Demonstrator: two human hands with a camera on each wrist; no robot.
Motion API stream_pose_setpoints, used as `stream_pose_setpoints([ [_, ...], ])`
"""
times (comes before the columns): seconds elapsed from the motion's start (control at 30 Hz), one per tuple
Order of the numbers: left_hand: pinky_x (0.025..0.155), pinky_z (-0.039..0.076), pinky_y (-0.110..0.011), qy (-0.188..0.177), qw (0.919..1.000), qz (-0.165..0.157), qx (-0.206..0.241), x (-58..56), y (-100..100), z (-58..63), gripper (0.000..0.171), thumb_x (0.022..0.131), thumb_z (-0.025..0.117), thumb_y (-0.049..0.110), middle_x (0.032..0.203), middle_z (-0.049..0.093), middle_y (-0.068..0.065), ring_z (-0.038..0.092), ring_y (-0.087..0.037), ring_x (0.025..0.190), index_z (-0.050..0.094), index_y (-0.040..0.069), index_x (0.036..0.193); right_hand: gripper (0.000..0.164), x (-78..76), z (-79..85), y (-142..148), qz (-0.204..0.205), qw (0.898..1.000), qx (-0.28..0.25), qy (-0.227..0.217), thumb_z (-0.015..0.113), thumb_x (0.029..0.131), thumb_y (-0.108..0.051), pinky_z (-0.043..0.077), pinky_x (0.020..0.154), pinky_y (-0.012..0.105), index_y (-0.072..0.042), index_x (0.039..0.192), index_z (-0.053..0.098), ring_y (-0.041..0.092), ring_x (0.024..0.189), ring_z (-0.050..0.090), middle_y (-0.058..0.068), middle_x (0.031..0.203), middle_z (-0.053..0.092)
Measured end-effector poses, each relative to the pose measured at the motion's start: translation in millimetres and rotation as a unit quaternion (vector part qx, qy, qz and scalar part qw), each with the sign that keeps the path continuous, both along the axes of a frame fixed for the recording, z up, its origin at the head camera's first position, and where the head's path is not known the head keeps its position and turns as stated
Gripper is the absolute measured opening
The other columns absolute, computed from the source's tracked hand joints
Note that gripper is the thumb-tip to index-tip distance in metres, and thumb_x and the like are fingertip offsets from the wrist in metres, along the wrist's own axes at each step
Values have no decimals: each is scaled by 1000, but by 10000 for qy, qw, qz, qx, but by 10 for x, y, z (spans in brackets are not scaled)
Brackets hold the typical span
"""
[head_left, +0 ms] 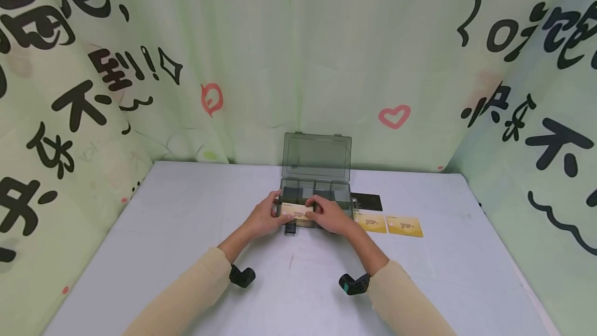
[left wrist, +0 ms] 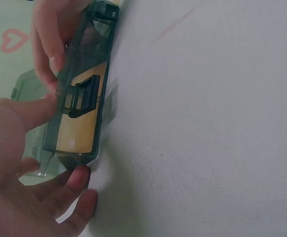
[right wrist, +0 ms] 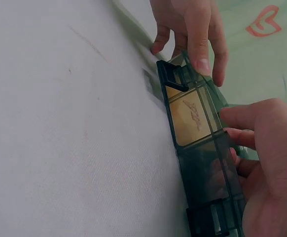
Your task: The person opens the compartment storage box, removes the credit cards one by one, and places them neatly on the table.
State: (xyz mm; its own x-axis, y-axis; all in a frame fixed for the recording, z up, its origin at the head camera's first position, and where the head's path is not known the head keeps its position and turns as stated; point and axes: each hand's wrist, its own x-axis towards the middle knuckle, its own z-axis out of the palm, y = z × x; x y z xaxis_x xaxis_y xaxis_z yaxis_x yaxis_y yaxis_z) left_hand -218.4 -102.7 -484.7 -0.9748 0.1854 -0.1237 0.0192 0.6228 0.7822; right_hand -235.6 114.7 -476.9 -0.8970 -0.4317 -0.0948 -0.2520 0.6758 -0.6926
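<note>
A translucent dark storage box (head_left: 344, 206) stands on the table with its lid (head_left: 317, 157) raised at the back. A yellow card (head_left: 297, 210) is in its front left compartment; its printed face shows through the front wall in the right wrist view. My left hand (head_left: 263, 218) grips the box's left end, thumb over the front rim and fingers round the corner. My right hand (head_left: 330, 214) reaches over the front wall with bent fingers, pinching the card near its right edge. Part of the card is hidden behind the fingers.
Two yellow cards, a nearer one (head_left: 372, 222) and a farther one (head_left: 404, 226), lie flat right of the box. A black flat piece (head_left: 367, 201) lies behind them. An open front latch (head_left: 290, 228) sticks out toward me. A printed curtain (head_left: 317, 66) hangs behind the table (head_left: 210, 211).
</note>
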Motion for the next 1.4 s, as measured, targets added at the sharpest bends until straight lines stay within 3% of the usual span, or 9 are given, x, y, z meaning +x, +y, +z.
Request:
stream_pose_setpoints([
  [0.4, 65, 39, -30, -16, 10000, -11, -18, 15, -10, 17, 76, 88, 71, 35, 130, 55, -12, 49, -18, 82, 31, 14, 150, 15, -15, -17, 35, -45, 9983, -578, 39, 56, 97, -11, 38, 62, 29, -9, 111, 61, 13, 63, 43, 2, 74, 52],
  [0.67, 65, 39, -30, -37, 10000, 12, -50, 12, -5, 15, 76, 88, 70, 37, 129, 55, -11, 49, -18, 81, 31, 16, 150, 13, -5, -11, 47, 140, 9996, -142, 180, 55, 99, -19, 36, 64, 29, -11, 98, 65, 13, 65, 42, 0, 73, 50],
  [1.23, 65, 39, -30, -64, 10000, -27, -6, 9, 9, 19, 78, 87, 71, 37, 131, 55, -12, 49, -18, 81, 31, 15, 150, 12, 19, -25, 63, 170, 9995, -145, 200, 56, 99, -21, 36, 62, 28, -14, 98, 65, 12, 63, 41, -1, 71, 50],
  [1.4, 66, 39, -29, -10, 10000, -10, -22, 14, 4, 31, 77, 88, 71, 35, 131, 55, -12, 49, -17, 82, 32, 15, 150, 12, 15, -19, 60, -10, 9987, -471, 191, 57, 98, -19, 38, 63, 29, -11, 97, 67, 13, 65, 44, 1, 75, 56],
])
